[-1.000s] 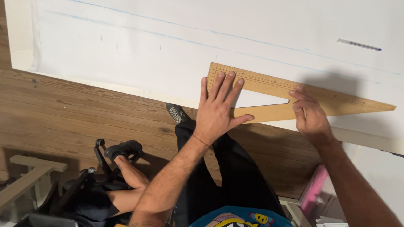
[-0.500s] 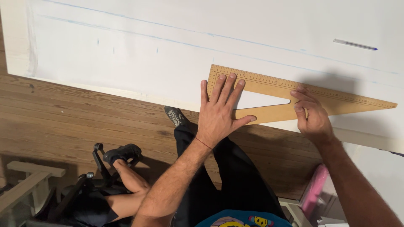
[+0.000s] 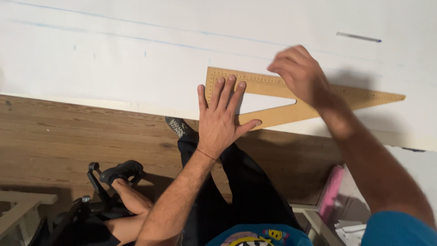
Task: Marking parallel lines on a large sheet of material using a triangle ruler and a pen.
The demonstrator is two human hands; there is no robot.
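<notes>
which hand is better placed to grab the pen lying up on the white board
Right. The right hand is raised over the wooden triangle, nearer the pen; the left hand lies flat, pinning the triangle.

The left hand [image 3: 221, 119] lies flat, fingers spread, pressing the short end of a wooden set square [image 3: 277, 98] onto a white board [image 3: 136, 59]. The right hand [image 3: 298, 73], fingers curled, is over the square's ruled upper edge. Beyond that grip, farther up the board, lies a pen [image 3: 358, 37].

right hand [image 3: 300, 75] blurred, set square [image 3: 318, 98] part-hidden
</notes>
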